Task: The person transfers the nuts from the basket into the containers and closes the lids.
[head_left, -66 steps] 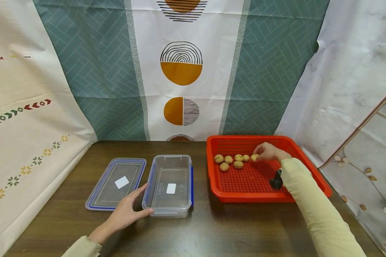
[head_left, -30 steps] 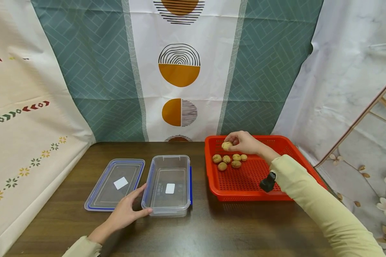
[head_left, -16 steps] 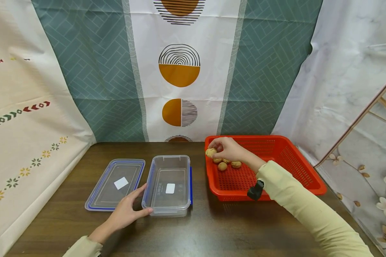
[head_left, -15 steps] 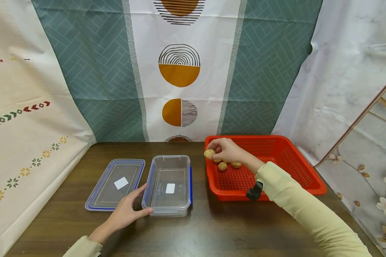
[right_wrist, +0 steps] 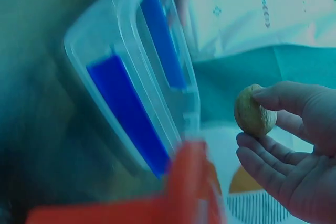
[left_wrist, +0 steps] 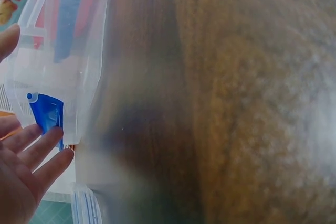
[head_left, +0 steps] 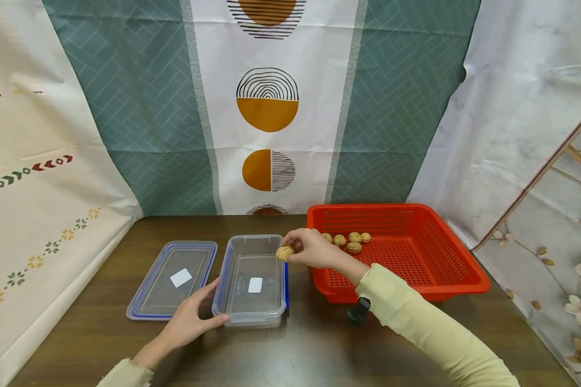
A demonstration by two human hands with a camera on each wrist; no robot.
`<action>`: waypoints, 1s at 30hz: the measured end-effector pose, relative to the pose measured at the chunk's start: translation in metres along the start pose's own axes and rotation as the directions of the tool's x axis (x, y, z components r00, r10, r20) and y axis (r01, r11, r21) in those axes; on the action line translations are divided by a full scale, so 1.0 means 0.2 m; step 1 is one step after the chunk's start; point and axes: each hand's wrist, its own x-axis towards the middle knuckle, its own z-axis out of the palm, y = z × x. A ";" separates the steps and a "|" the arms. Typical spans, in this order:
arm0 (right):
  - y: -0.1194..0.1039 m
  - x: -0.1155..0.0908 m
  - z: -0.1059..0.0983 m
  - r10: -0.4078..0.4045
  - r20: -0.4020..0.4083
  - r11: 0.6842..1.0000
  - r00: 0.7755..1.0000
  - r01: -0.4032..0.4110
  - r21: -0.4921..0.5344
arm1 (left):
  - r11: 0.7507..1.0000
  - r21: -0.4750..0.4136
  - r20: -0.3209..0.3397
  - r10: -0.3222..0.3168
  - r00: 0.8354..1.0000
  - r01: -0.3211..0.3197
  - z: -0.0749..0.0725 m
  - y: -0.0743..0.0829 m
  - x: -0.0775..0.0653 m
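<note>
My right hand (head_left: 312,248) pinches a walnut (head_left: 284,253) between thumb and fingers, above the right rim of a clear plastic food container (head_left: 237,274). In the right wrist view the walnut (right_wrist: 253,111) shows at the fingertips. Its blue side latches (right_wrist: 128,108) hang down. My left hand (head_left: 189,320) touches the container's near left corner, thumb at the front rim and nearly straight fingers along the left side, by a blue latch (left_wrist: 48,113) in the left wrist view. Inside the container only a white label (head_left: 255,285) is visible. Several walnuts (head_left: 354,248) lie in the red basket (head_left: 406,293).
The container's lid (head_left: 157,293), clear with a blue seal and a white label, lies flat on the dark wooden table (head_left: 314,355) to the left. Patterned cloths (head_left: 392,107) hang behind and at both sides. A black wrist device (head_left: 358,310) sits at my right cuff.
My right hand has picked a walnut from the basket and carried it left, over the basket's edge to the container's right rim. The left hand and container have stayed in place.
</note>
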 end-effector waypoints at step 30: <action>-0.10 0.08 0.53 -0.054 0.084 0.991 0.995 0.043 0.127 | 0.999 -0.036 0.008 -0.038 0.999 0.039 0.00 0.01 0.00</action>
